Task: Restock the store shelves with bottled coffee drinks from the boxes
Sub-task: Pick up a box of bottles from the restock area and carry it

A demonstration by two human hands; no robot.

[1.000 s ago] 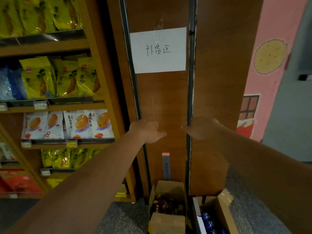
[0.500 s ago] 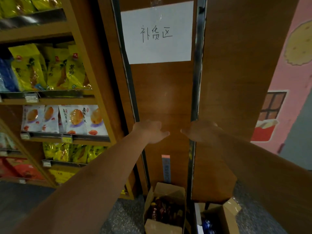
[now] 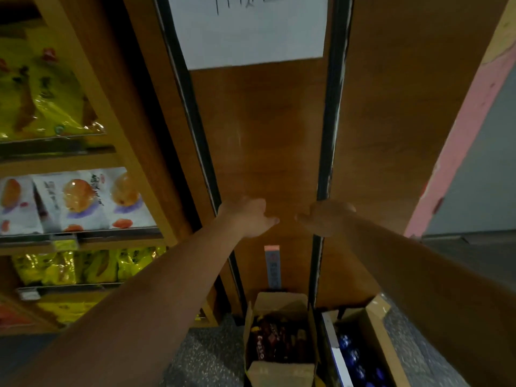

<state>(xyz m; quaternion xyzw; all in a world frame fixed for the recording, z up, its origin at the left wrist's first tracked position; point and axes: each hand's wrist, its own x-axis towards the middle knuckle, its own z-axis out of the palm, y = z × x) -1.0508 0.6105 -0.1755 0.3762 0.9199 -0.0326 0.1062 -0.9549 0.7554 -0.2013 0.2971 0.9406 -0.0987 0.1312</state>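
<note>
- My left grip [image 3: 248, 216] holds nothing: the fingers are loosely curled and the thumb points right.
- My right grip [image 3: 326, 216] mirrors it, loosely curled and holding nothing, with the thumb pointing left. The two thumbs are near each other but apart.
- Both grips are in front of the wooden panel [image 3: 265, 135]. I cannot tell whether they touch it.
- The bottled coffee drinks [image 3: 276, 342] stand in the open left box [image 3: 279, 303] on the floor [image 3: 206, 353], below my grips. Their brown labels carry pale lettering too blurred to read.
- The right box [image 3: 375, 325], just beside it, holds blue-capped items [image 3: 351, 356].
- The paper sign [image 3: 248, 37] has handwritten strokes cut off by the top edge, so it is unreadable.
- The small strip label [image 3: 272, 265] on the panel is blurred.
- On the shelves at left, the white snack bags [image 3: 78, 199] show an orange fruit and dark characters I can't make out. Yellow bags [image 3: 42, 101] sit above them.
- Both forearms are stretched straight forward, converging toward the panel.
</note>
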